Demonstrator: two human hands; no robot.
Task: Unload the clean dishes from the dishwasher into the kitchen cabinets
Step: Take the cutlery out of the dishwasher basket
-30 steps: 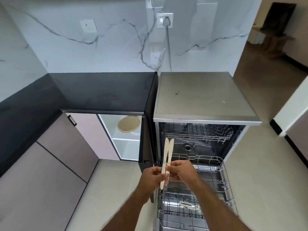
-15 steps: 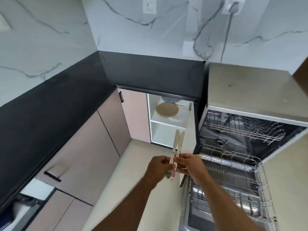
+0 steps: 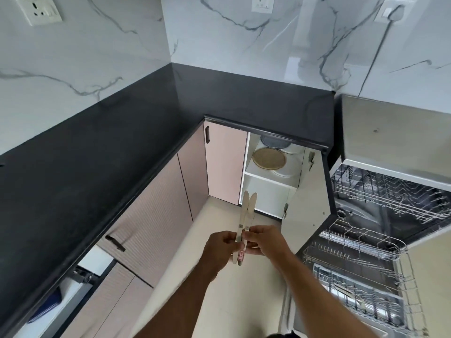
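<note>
Two wooden knives (image 3: 247,217) side by side, blades pointing up and away, left hand (image 3: 220,250) and right hand (image 3: 264,241) grips pinching the handles

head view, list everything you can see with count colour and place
wooden knives: 2, pale wood, held upright side by side in front of the open cabinet
tan round plate: 1, on the cabinet's upper shelf
white plates: at least 2, on that shelf beside and behind the tan one
grey dish: 1, back of that shelf, partly hidden
open cabinet: 1, white inside, under the counter corner
countertop: 1, black, L-shaped
dishwasher: 1, steel, at right, wire racks pulled out
wall sockets: 3, white, on the marble wall
left hand: 1, grip on the knife handles
right hand: 1, grip on the knife handles
</note>
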